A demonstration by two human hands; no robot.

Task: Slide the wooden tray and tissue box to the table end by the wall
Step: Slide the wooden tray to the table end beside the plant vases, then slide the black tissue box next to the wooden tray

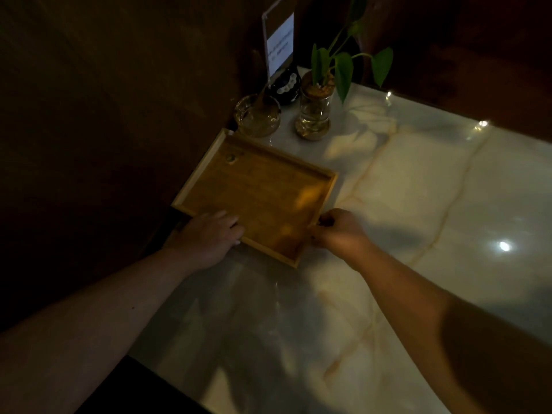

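An empty square wooden tray point(257, 192) lies flat on the pale marble table point(418, 204), its left side against the table's left edge by the dark wall. My left hand point(206, 234) grips the tray's near-left rim, fingers resting inside it. My right hand point(337, 231) pinches the tray's right rim near its front corner. No tissue box is in view.
Beyond the tray stand a glass ashtray point(257, 116), a glass vase with a green plant point(315, 112), a small dark round container point(286, 84) and an upright acrylic sign holder point(279, 44). Dark walls bound the table's left and far sides.
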